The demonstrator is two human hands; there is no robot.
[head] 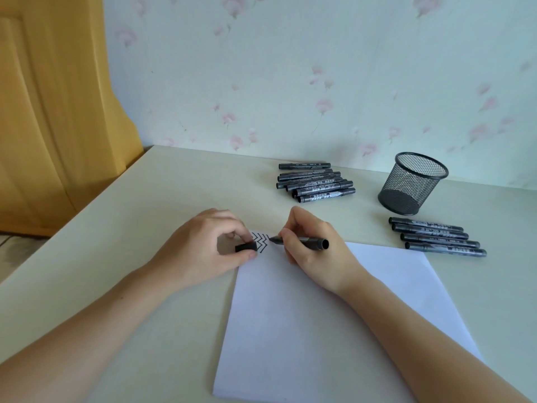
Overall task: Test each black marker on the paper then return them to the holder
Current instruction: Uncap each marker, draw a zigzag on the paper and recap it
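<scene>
Cream surface [122, 216] ran back to a wall. Wallpaper [290, 68] pale green, faint pink flower print. Yellow-orange wooden door [52, 112] stood at left, beside the surface's edge.

No legible text, brand, number or sign could be read. The black cylindrical markers piled at the back of the table [315, 183] bore pale printed labels along their barrels, but the lettering was too small and blurred to make out. The same held for the row of four black markers lying to the right [437, 237]. The white sheet of paper [334, 315] carried only black zigzag pen strokes [261, 241] at its far left corner, forming no letters or figures. The floral wallpaper carried no writing.
</scene>
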